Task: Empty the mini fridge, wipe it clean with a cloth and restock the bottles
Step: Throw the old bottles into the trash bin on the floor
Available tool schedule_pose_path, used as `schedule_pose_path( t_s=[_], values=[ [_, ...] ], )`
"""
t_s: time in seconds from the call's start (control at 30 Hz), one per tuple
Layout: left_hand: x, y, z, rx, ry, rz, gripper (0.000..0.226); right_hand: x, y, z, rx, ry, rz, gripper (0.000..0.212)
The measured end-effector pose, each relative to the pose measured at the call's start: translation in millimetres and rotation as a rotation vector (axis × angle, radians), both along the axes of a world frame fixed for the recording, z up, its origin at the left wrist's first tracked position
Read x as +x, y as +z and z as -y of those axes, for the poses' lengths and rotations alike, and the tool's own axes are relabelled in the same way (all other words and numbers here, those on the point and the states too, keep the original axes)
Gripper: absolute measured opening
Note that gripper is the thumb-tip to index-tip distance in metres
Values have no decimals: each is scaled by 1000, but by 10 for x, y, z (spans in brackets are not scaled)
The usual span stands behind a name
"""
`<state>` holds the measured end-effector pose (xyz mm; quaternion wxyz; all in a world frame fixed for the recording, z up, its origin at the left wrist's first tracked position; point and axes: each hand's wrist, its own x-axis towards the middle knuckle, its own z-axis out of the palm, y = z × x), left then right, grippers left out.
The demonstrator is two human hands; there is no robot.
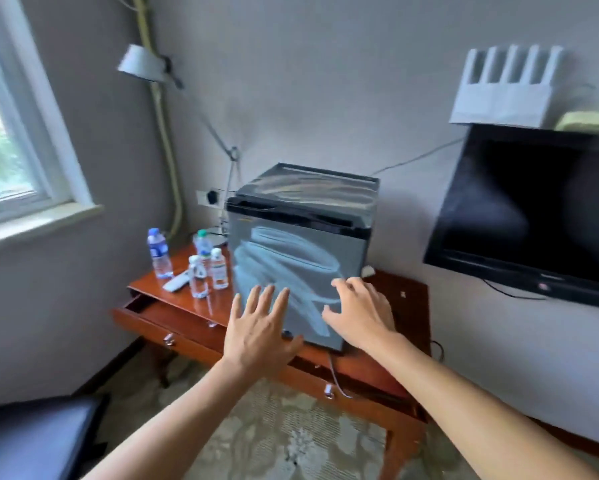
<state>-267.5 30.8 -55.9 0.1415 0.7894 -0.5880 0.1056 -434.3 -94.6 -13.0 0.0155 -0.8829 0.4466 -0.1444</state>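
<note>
Neither grip holds anything: left hand (256, 327) and right hand (360, 315) spread before closed mini fridge (301, 237); bottles (201, 268) beside it.

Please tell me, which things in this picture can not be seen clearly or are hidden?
- Head view: inside of the mini fridge, hidden by its closed door.
- Bottles on the table: labels too small and blurred to read.
- Whether the left hand and right hand touch the door: cannot tell.
- No cloth in view.

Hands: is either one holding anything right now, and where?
Nothing held. Left hand and right hand are open, fingers spread, at the mini fridge door.
</note>
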Motion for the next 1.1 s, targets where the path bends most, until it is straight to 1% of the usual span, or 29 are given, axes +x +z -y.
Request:
schedule_pose_path(
  t_s=[0.13,0.33,0.47,0.57,0.67,0.77,0.9,0.97,1.1],
  values=[
    [875,84,-304,-1,121,3,96,979,3,-217,37,118,-18,51],
    [2183,216,-697,-2,232,-25,96,2391,-33,-531,59,183,-34,53],
    [2983,209,-904,29,261,-21,100,3262,-117,-642,103,182,-14,54],
    [3517,145,-989,5,264,-22,93,3826,-191,-691,122,179,-27,57],
    [3923,69,-964,19,278,-42,92,4297,-268,-648,133,191,-71,52],
    [4292,-42,-866,31,283,-65,93,4738,-355,-487,142,193,-99,49],
    [4837,-254,-564,4,300,-88,92,5252,-492,-10,164,144,-120,49],
    [5085,-343,-381,4,302,-90,92,5406,-593,369,196,85,-100,49],
    [5470,-502,121,63,285,-85,92,5633,-789,1197,280,-6,5,50]
  ],
)
